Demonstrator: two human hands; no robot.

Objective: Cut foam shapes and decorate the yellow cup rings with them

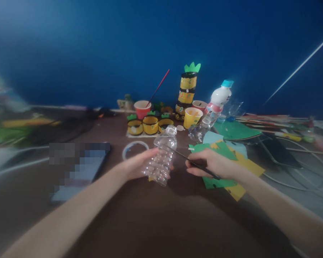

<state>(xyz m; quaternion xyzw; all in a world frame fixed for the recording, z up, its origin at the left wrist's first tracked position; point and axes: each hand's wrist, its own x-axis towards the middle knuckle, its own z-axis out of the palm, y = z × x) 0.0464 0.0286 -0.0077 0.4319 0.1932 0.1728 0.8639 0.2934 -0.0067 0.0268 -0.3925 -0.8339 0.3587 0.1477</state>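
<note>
A clear ribbed plastic bottle (pixel 158 164), uncapped and tilted, is in my left hand (pixel 140 163), whose fingers wrap round its side. My right hand (pixel 208 163) is closed on a thin dark tool (pixel 195 164) with a long narrow shaft. The shaft reaches left to the bottle's upper part, and its tip is against or in front of the plastic; which one, I cannot tell. Green paper (pixel 214 183) and yellow paper (pixel 236 192) lie beneath and beside my right hand. Behind the bottle stand yellow rings (pixel 150 125) with black rims and green paper leaves.
A tape roll (pixel 126 153) and a tablet-like device (pixel 82 182) lie to the left. Farther back stand a red cup (pixel 142 111), a yellow cup (pixel 193 118), a tall yellow-and-black tower (pixel 187 86) and a white bottle (pixel 221 96). A phone (pixel 278 150) and cables lie right.
</note>
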